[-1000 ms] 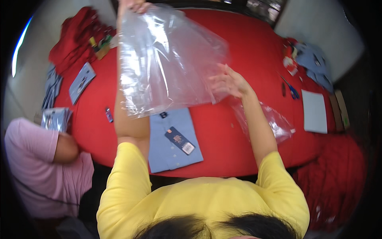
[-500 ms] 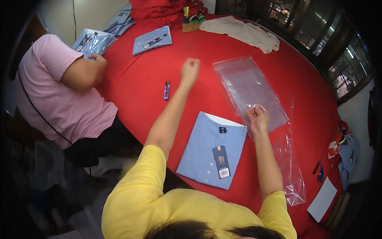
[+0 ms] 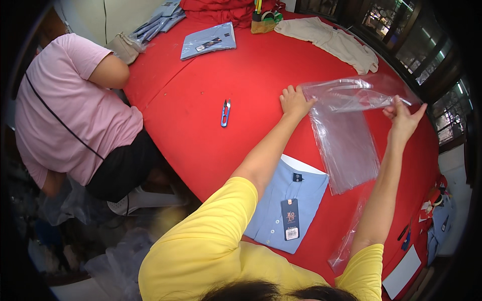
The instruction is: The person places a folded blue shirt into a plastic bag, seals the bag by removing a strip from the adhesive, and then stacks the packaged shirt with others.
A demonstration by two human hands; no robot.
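A clear plastic bag (image 3: 361, 93) is lifted off the red table and spread between my two hands. My left hand (image 3: 296, 103) is closed on its left corner. Its right part is pinched in my right hand (image 3: 403, 119), with one finger sticking out to the side. Below the raised bag, more clear plastic bags (image 3: 346, 150) lie flat on the cloth. Nearer to me is a folded light blue buttoned shirt (image 3: 263, 215) with a white insert at its neck. A dark hang tag (image 3: 290, 219) lies on the shirt, which my left arm partly covers.
Blue-handled thread snips (image 3: 225, 113) lie left of my left hand. A bagged blue shirt (image 3: 208, 41), red cloth (image 3: 216, 11) and a cream garment (image 3: 329, 42) lie along the far side. A person in pink (image 3: 75, 105) sits at left. A white card (image 3: 401, 272) is at right.
Both my hands have moved right, the right one also farther away. The clear bag is now raised between them. The person in pink has lowered an arm from the bagged shirts.
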